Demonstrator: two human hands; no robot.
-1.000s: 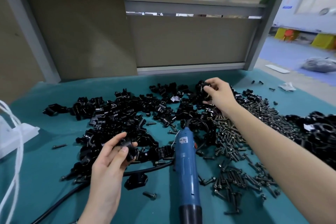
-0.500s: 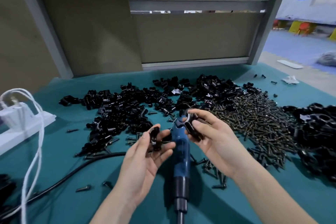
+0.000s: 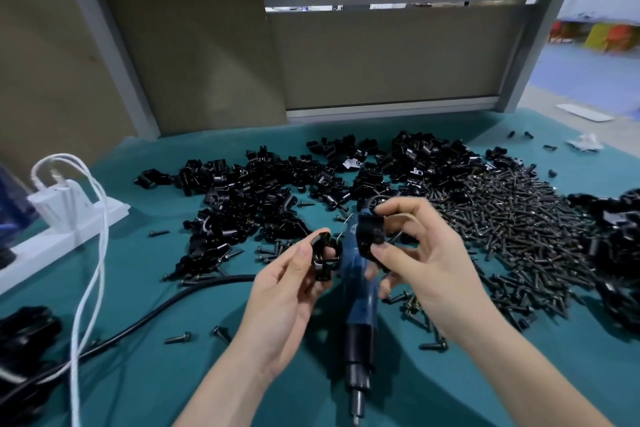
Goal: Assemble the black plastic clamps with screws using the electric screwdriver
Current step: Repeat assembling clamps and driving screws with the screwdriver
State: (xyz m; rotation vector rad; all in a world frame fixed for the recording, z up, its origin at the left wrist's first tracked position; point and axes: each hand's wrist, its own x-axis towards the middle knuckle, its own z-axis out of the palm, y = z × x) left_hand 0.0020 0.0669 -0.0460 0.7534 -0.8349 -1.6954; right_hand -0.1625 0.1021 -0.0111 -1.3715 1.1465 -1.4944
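Note:
My left hand (image 3: 280,291) pinches a black curved clamp half (image 3: 321,255) between thumb and fingers. A second black clamp piece (image 3: 370,236) is pinched by my right hand (image 3: 422,260), a short gap to the right of the first. Both pieces hover above the blue electric screwdriver (image 3: 358,291), which lies on the teal table (image 3: 145,288) with its bit pointing towards me. A heap of black clamp parts (image 3: 263,198) spreads behind the hands. A heap of dark screws (image 3: 512,218) lies to the right.
A white power strip (image 3: 65,222) with white cables (image 3: 88,274) sits at the left. A black cord (image 3: 166,305) runs across the table. More black clamps (image 3: 620,246) pile at the right edge, and another dark pile (image 3: 24,340) at the left. Loose screws (image 3: 180,337) lie near me. Grey partition panels (image 3: 381,55) stand behind.
Both hands have come back from the piles, each holding a clamp piece, and met over the screwdriver. The pieces are raised slightly and closer together than half a second ago.

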